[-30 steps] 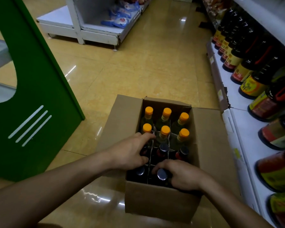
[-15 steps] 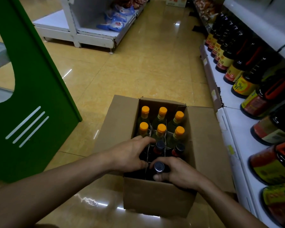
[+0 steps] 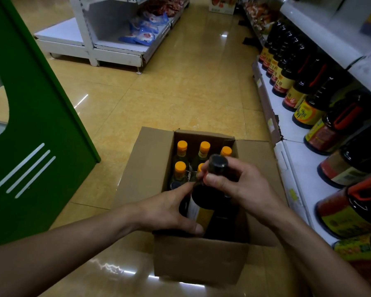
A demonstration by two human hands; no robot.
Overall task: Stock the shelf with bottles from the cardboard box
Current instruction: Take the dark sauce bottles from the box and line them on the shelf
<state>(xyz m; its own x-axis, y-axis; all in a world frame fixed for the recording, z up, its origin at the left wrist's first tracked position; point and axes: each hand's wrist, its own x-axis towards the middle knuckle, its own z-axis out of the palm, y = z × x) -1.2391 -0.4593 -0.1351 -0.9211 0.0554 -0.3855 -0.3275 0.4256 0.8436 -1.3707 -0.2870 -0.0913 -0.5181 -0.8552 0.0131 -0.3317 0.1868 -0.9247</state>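
Observation:
An open cardboard box (image 3: 199,260) stands on the floor beside the white bottom shelf (image 3: 304,166). In its far half stand several bottles with orange caps (image 3: 182,146). A dark bottle (image 3: 210,198) with a black cap and a yellow-white label is raised partway out of the box's near half. My right hand (image 3: 238,185) grips its neck just under the cap. My left hand (image 3: 169,211) wraps around its body at the label, thumb near the box's front wall.
Large dark sauce jugs (image 3: 330,133) fill the back of the shelf on the right, with bare white shelf in front of them. A green panel (image 3: 30,136) stands at left. Tiled floor runs ahead to a white display unit (image 3: 107,46) with blue packets.
The dark bottle has come up out of the box. My right hand rose with its neck, and my left hand moved from the bottle tops onto its body.

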